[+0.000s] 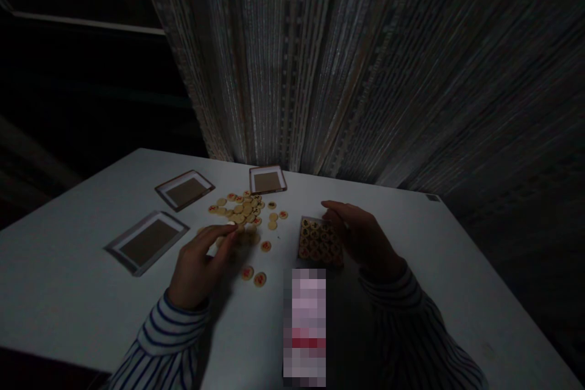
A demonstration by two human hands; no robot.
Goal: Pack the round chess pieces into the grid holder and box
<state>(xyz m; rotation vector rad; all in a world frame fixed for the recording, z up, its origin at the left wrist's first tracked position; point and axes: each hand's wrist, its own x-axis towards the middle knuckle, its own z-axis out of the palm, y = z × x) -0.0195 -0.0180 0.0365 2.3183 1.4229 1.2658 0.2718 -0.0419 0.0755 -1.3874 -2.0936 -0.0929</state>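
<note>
Round wooden Chinese chess pieces (238, 209) with red or black characters lie in a loose heap, some face down. Over the heap's near edge is my left hand (201, 259), its thumb and fingers drawn together; anything between the fingertips is hidden. A small square box (299, 237) to the right holds rows of pieces, black characters at the far side and red ones nearer. My right hand (365, 234) is cupped at the box's right side, fingers stretched over its far corner, with no piece visible in it. Shadow hides whether it touches the box.
Three shallow frame-like trays or lids stand around the heap: a grey one (181, 223), a brown-edged one (207, 182) and another brown-edged one (284, 180). Stray pieces (259, 279) lie nearer me. A string curtain (292, 73) hangs behind the white table (64, 268). A blurred-out patch covers the bottom middle.
</note>
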